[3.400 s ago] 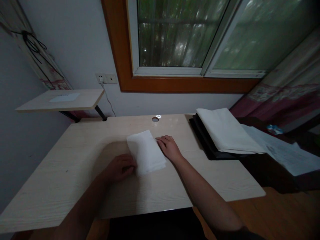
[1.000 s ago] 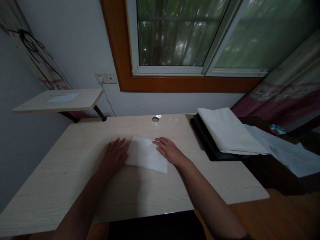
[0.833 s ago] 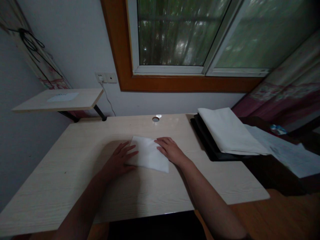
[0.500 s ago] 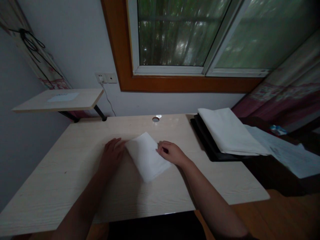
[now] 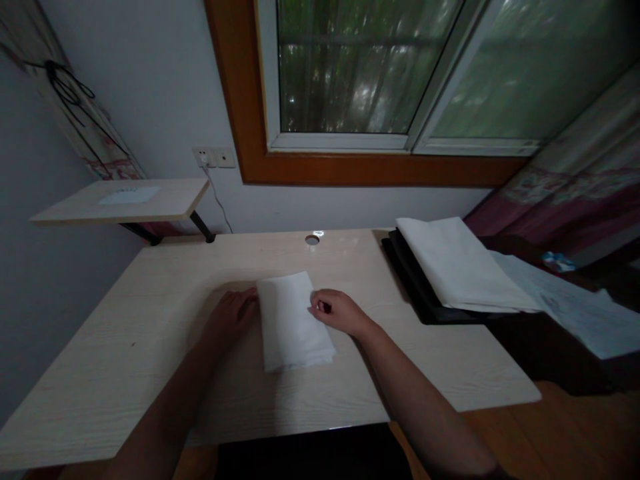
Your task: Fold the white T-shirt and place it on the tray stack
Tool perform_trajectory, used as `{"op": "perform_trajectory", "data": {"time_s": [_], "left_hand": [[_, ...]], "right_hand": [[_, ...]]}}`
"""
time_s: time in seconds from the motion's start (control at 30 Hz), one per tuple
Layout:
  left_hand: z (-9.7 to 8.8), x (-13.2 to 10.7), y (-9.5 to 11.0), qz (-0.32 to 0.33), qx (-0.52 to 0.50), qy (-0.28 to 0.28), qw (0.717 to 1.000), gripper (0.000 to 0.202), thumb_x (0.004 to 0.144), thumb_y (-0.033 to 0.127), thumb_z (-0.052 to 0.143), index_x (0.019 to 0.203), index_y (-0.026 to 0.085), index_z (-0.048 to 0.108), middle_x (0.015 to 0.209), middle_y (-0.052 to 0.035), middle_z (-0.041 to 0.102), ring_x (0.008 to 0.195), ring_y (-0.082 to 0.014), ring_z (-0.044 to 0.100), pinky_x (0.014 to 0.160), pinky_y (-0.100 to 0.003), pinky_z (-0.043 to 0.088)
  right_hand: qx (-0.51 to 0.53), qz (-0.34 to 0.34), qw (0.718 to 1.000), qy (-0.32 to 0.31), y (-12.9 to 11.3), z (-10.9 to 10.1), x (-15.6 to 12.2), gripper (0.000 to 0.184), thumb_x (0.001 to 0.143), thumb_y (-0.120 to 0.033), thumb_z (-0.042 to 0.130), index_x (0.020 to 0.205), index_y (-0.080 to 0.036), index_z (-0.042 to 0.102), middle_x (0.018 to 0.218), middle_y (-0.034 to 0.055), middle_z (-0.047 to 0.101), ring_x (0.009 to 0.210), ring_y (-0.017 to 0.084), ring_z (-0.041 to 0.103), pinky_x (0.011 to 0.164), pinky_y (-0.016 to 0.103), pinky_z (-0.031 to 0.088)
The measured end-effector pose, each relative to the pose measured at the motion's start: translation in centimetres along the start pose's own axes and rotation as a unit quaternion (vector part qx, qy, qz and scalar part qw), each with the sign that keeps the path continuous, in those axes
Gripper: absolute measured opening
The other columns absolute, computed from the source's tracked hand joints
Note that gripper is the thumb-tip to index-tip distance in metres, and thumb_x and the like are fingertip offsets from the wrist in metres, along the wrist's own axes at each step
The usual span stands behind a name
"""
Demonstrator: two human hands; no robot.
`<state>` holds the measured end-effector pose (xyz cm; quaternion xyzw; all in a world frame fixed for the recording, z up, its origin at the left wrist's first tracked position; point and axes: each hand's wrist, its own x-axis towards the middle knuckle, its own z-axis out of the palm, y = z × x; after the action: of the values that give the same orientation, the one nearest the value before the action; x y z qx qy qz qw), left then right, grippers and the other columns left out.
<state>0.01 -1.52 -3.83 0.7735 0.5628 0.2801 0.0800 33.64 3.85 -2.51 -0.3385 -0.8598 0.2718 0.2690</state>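
A folded white cloth (image 5: 293, 323), a small thin rectangle, lies on the pale wood-grain table in front of me. Its layered edges show unevenly along the near side. At its upper left corner, the fingers of my left hand (image 5: 231, 317) pinch the edge; this hand is in shadow. My right hand (image 5: 340, 312) grips the right edge, with thumb and forefinger curled together. Both forearms rest low over the table, one on each side of the cloth.
A larger folded white sheet (image 5: 460, 267) lies on a black folder-like item (image 5: 413, 283) at the table's right. A raised shelf (image 5: 175, 200) with a paper label stands at the back left. A cable hole (image 5: 313, 240) is near the back edge, below the window.
The white cloth has turned from a diamond angle to nearly square with me. My left hand has moved slightly right and closed on its corner; the right hand has shifted slightly nearer me.
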Motion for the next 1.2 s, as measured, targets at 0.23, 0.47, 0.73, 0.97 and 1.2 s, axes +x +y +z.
{"op": "perform_trajectory", "data": {"time_s": [0.23,0.47,0.73,0.97,1.2], "left_hand": [[0.0,-0.1,2.1,-0.019,-0.074,-0.043,0.996,0.062,0.100,0.044,0.048,0.157,0.026,0.035,0.137,-0.0127,0.060,0.127,-0.0295,0.055,0.111,-0.051,0.044],[1.5,0.3,4.4,-0.086,-0.315,-0.041,0.944,0.080,0.098,0.048,0.053,0.162,0.026,0.010,0.162,-0.0176,0.034,0.142,-0.0295,0.045,0.117,-0.052,0.037],[1.7,3.4,5.4,-0.299,-0.480,-0.023,0.824,0.086,0.092,0.051,0.061,0.159,0.027,0.014,0.141,-0.0180,0.059,0.117,-0.0291,0.066,0.095,-0.045,0.055],[3.5,6.7,5.1,-0.244,-0.378,-0.006,0.893,0.102,0.080,0.047,0.077,0.161,0.024,0.018,0.151,-0.0172,0.049,0.130,-0.0310,0.057,0.109,-0.048,0.046],[2.6,5.4,5.9,-0.238,-0.492,0.018,0.837,0.098,0.085,0.049,0.072,0.162,0.034,0.013,0.147,-0.0114,0.055,0.116,-0.0278,0.065,0.096,-0.043,0.056]], "right_hand": [[-0.008,0.001,1.000,0.001,0.4,0.3,0.1,0.011,0.094,-0.025,0.064,0.084,-0.021,0.060,0.076,-0.0007,0.060,0.069,0.015,0.057,0.067,0.025,0.042],[-0.003,0.004,1.000,-0.005,0.0,0.1,0.2,0.011,0.093,-0.024,0.064,0.083,-0.022,0.059,0.074,-0.0009,0.060,0.070,0.016,0.057,0.066,0.025,0.043],[-0.009,-0.008,1.000,-0.006,-0.1,0.1,0.2,0.011,0.093,-0.021,0.063,0.083,-0.022,0.059,0.072,-0.0014,0.059,0.071,0.016,0.057,0.066,0.025,0.043],[0.003,0.000,1.000,0.000,0.0,0.1,-0.1,0.009,0.094,-0.023,0.062,0.085,-0.022,0.060,0.073,-0.0006,0.060,0.072,0.017,0.057,0.066,0.026,0.045],[-0.017,-0.007,0.999,0.039,-0.2,0.1,0.2,0.020,0.099,-0.033,0.060,0.082,-0.023,0.058,0.076,0.0012,0.061,0.081,0.020,0.057,0.077,0.031,0.045]]}}
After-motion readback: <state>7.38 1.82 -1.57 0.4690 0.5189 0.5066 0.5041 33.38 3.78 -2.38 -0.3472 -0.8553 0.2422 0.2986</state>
